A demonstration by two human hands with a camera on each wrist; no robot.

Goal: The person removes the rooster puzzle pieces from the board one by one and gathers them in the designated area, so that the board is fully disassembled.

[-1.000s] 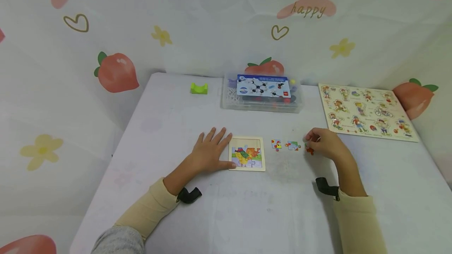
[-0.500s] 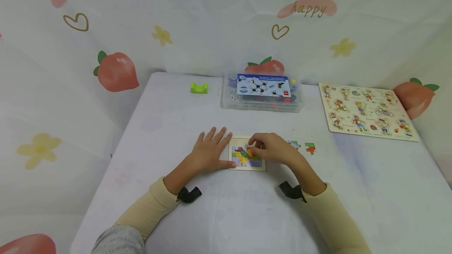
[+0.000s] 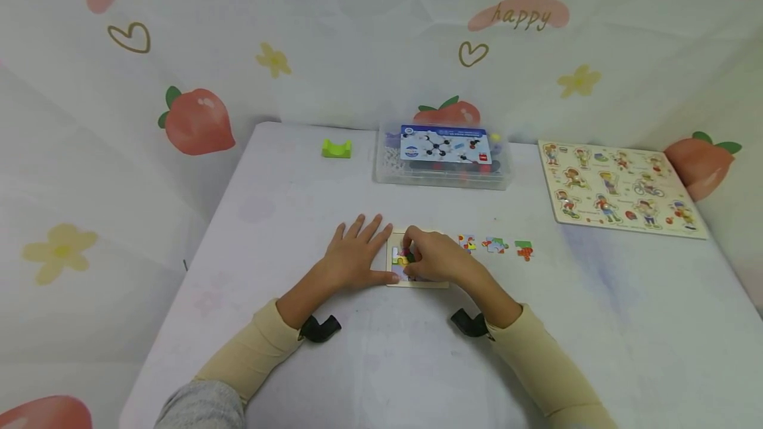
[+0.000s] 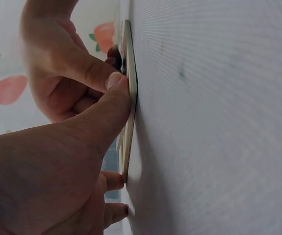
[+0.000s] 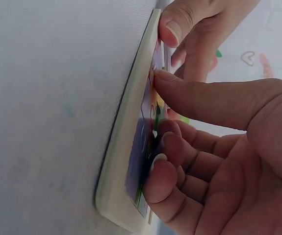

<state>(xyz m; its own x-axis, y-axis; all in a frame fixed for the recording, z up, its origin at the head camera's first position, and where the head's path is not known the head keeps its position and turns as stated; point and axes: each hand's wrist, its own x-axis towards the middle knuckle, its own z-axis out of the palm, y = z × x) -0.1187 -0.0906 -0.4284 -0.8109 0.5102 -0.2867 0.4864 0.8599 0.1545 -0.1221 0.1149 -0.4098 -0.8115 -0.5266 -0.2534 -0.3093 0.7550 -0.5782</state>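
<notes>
My left hand (image 3: 354,260) lies flat with spread fingers at the left side of a small wooden puzzle tray (image 3: 432,285). Its thumb presses the tray's near left corner. Over the tray is my right hand (image 3: 440,258), thumb and fingers curled down onto a jigsaw piece (image 5: 158,110) among the coloured pieces; much of the picture is hidden under this hand. In the right wrist view the thumb and fingertips touch the puzzle's surface. To the tray's right three loose puzzle pieces form a row: a left one (image 3: 467,241), a middle one (image 3: 495,245) and a red-green one (image 3: 524,250).
Behind the tray stands a clear plastic box (image 3: 441,176) with a blue molecule-picture card. A green curved block (image 3: 336,149) sits at the back left. At the back right lies a wooden board of figures (image 3: 620,187). A printed cloth (image 3: 357,32) hangs behind the table.
My right hand has let go of the red-green piece at the row's right end and moved left over the tray. My left hand stays put.
</notes>
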